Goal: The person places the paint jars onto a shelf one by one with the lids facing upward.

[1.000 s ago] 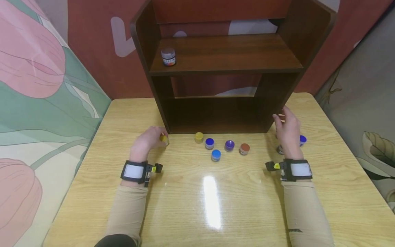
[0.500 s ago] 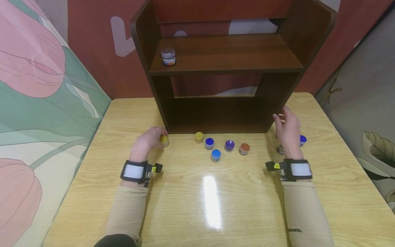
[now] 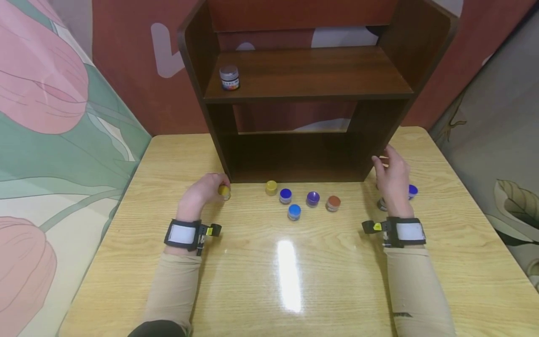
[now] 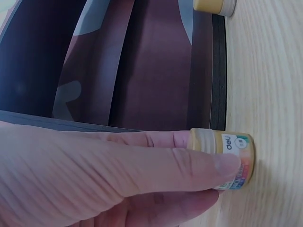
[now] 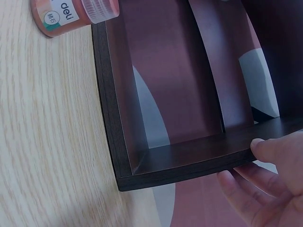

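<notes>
My left hand (image 3: 204,191) pinches a small yellow paint jar (image 4: 232,146) at the shelf's front left corner. In the left wrist view the thumb lies across the jar's label and the fingers are behind it; the jar's base is close to the table. My right hand (image 3: 393,175) grips the right side panel of the dark brown shelf (image 3: 307,157). In the right wrist view its thumb (image 5: 265,150) is on the panel's front edge, with the other fingers on the outer side.
In front of the shelf stand a second yellow jar (image 3: 271,188), a dark blue jar (image 3: 286,196), a light blue jar (image 3: 294,212), a purple jar (image 3: 313,199) and a brown jar (image 3: 333,203). A clear-lidded jar (image 3: 229,77) sits on the upper board. Another blue-lidded jar (image 3: 413,190) shows behind my right wrist.
The yellow jar in my left hand has turned slightly, from leaning to more upright, and shifted a little toward me. My right hand keeps its place on the shelf.
</notes>
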`<action>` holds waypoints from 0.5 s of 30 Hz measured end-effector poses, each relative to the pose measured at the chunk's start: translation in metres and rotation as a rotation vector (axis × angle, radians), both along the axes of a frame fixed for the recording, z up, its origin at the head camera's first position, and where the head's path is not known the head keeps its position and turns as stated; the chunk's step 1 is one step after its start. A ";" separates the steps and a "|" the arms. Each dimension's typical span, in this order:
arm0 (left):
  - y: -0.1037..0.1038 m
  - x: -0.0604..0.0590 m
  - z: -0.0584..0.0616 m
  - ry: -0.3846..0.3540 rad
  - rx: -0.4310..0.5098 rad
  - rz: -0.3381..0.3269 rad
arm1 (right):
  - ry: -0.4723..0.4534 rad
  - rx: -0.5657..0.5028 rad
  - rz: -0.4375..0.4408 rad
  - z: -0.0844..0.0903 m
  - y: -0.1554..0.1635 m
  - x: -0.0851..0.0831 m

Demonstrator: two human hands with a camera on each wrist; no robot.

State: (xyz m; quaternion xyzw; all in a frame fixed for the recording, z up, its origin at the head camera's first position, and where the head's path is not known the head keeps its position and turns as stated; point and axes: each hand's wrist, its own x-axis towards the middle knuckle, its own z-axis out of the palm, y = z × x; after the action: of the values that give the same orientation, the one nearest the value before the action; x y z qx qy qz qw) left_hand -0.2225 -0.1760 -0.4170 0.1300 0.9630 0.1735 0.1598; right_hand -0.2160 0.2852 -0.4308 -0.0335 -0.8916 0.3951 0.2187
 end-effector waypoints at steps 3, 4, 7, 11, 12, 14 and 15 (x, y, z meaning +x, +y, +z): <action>0.000 0.000 0.000 -0.002 -0.002 -0.004 | 0.003 0.003 0.001 -0.001 0.000 0.000; 0.000 0.000 0.001 -0.001 -0.002 -0.006 | 0.005 0.003 0.001 -0.001 0.001 0.000; 0.001 0.001 0.001 0.005 0.002 -0.017 | 0.007 0.005 0.003 -0.001 0.001 0.000; 0.002 0.002 0.004 0.023 0.027 -0.041 | 0.008 0.003 0.005 -0.001 0.001 0.000; 0.003 0.003 0.005 0.028 0.036 -0.050 | 0.009 0.003 0.005 -0.001 0.001 0.000; 0.003 0.004 0.008 0.042 0.048 -0.061 | 0.013 0.005 0.005 -0.001 0.001 0.000; 0.004 0.004 0.009 0.047 0.056 -0.064 | 0.016 0.006 0.004 -0.001 0.001 0.000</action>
State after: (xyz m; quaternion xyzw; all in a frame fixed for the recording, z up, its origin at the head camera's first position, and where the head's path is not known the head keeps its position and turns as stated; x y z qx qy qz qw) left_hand -0.2185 -0.1725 -0.4082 0.1694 0.9565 0.1923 0.1391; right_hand -0.2164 0.2859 -0.4321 -0.0278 -0.8911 0.3932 0.2248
